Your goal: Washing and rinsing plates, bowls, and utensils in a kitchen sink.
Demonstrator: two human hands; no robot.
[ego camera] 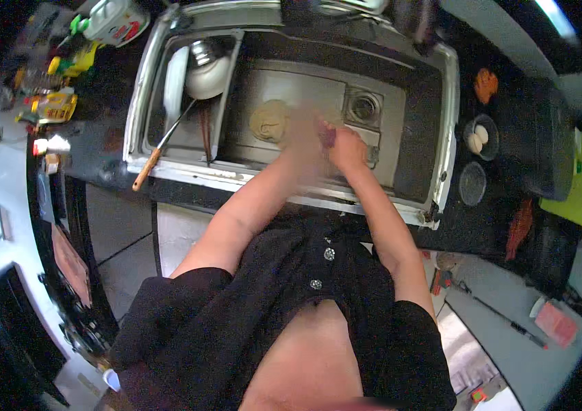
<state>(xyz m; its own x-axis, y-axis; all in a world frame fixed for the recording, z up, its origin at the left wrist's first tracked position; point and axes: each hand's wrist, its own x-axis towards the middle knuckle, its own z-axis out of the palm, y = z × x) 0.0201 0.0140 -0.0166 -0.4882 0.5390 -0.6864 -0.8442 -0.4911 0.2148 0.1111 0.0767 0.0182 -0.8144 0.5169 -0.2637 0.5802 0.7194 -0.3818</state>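
Both arms reach over the large basin of a metal kitchen sink (270,77). My right hand (348,146) is closed around something purple (328,134), possibly a scrubber, left of the drain (364,108). My left hand (305,136) is a motion blur beside it, so its fingers and anything in them cannot be made out. A round, pale beige thing (269,122), perhaps a dish or a folded cloth, lies on the basin floor just left of my left hand.
The small left basin holds a white bowl (209,79); a wooden-handled utensil (147,167) leans over its front rim. Right of the sink stand a clear bowl with eggs (481,138) and a clear round dish (473,183). Bottles (116,23) crowd the back left counter.
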